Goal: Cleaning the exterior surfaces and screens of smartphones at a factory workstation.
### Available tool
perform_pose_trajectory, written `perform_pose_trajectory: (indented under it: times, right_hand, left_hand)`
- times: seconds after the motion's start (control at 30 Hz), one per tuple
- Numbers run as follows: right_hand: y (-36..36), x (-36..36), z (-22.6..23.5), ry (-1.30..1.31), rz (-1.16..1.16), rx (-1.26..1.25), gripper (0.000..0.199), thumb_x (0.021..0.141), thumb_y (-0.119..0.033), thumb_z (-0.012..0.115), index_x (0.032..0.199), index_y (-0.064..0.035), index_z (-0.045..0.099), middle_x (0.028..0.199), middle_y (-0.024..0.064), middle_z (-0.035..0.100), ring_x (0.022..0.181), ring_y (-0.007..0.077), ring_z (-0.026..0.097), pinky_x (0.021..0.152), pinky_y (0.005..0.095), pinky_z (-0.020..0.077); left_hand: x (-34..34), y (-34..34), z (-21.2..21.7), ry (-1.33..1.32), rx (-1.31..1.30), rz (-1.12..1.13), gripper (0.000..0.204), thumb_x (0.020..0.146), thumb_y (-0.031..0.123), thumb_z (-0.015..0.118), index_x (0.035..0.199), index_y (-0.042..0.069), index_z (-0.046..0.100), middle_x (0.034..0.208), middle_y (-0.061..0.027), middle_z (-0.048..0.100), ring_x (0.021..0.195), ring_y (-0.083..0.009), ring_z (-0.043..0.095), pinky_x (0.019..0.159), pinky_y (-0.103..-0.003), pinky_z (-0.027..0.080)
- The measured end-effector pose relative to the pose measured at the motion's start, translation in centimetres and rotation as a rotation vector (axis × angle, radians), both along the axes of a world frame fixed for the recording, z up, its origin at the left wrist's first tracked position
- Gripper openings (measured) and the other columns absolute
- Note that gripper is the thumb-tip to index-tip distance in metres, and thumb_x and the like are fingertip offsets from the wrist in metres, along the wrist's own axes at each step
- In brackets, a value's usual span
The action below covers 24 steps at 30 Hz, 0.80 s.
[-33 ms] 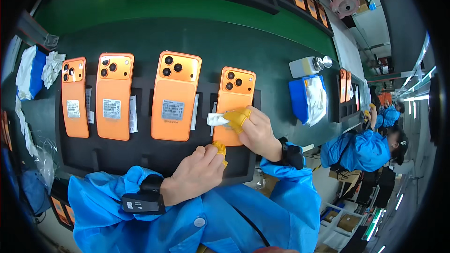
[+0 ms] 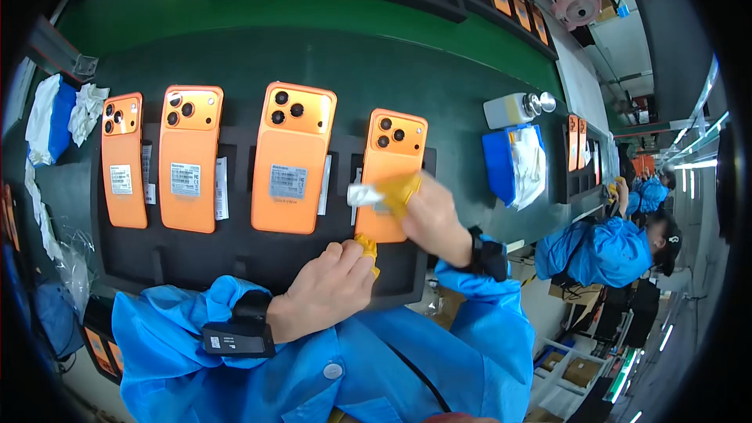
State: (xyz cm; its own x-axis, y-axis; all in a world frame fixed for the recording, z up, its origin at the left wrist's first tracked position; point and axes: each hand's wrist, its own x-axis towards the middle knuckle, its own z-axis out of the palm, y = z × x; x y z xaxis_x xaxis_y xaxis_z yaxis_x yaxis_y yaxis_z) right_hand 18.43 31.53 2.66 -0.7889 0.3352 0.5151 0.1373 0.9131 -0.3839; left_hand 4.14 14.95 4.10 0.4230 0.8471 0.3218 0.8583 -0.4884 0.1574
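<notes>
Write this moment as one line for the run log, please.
right hand: wiping rightmost orange phone with small white wipe | left hand: steadying phone's lower end | tray: four phones

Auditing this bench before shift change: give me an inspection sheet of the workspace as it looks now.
Surface: green belt carrying a black tray.
Job's things: four orange phones face down; rightmost phone under the hands.
Clutter: white cloths, blue-and-white packs, white bottle.
Hands: left hand at the tray's near edge; right hand presses a white wipe on the phone; yellow fingertip covers.
Cables: nothing seen.
Surroundings: more phone trays beyond; co-workers in blue coats at right.
</notes>
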Motion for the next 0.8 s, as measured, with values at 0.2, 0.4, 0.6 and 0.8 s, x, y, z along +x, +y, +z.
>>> perform_pose_trajectory:
  times: [0.2,0.4,0.6,0.8]
  right_hand:
    - [5.8,-3.6,1.7,0.052,-0.238,-0.025,0.017,0.076,0.002,0.064,0.093,-0.0025,0.061,0.083,0.0153,0.058,0.074,0.0342,0.058,0.062,0.0391,0.0478]
    - [0.6,-0.8,1.2,-0.059,-0.143,0.007,0.026,0.072,0.002,0.068,0.097,-0.0028,0.061,0.084,0.0135,0.061,0.074,0.0322,0.06,0.061,0.0379,0.0497]
    - [3.4,-2.8,1.3,0.008,-0.191,0.056,0.024,0.071,0.005,0.065,0.095,-0.0013,0.062,0.085,0.014,0.059,0.074,0.0334,0.058,0.062,0.0391,0.0486]
    - [5.0,-5.4,1.8,-0.004,-0.103,0.077,0.024,0.071,0.003,0.063,0.094,-0.0035,0.063,0.077,0.0109,0.055,0.071,0.0292,0.057,0.06,0.0375,0.0484]
  left_hand:
    - [0.0,-0.2,-0.6,0.045,0.062,0.058,0.011,0.073,0.018,0.064,0.074,0.007,0.065,0.078,-0.0061,0.051,0.094,-0.0234,0.053,0.077,-0.034,0.036]
    - [-0.2,-0.3,-0.1,0.028,0.02,0.042,0.012,0.075,0.016,0.062,0.077,0.006,0.069,0.078,-0.0033,0.052,0.088,-0.0211,0.05,0.078,-0.031,0.034]
    - [-0.1,-0.2,-0.3,0.052,0.083,0.065,0.011,0.072,0.016,0.063,0.074,0.006,0.069,0.077,-0.0028,0.051,0.087,-0.0208,0.051,0.078,-0.031,0.032]
    - [-0.1,-0.1,-0.6,0.05,0.098,0.087,0.01,0.067,0.016,0.065,0.07,0.007,0.068,0.076,-0.0031,0.05,0.086,-0.0212,0.052,0.077,-0.033,0.032]
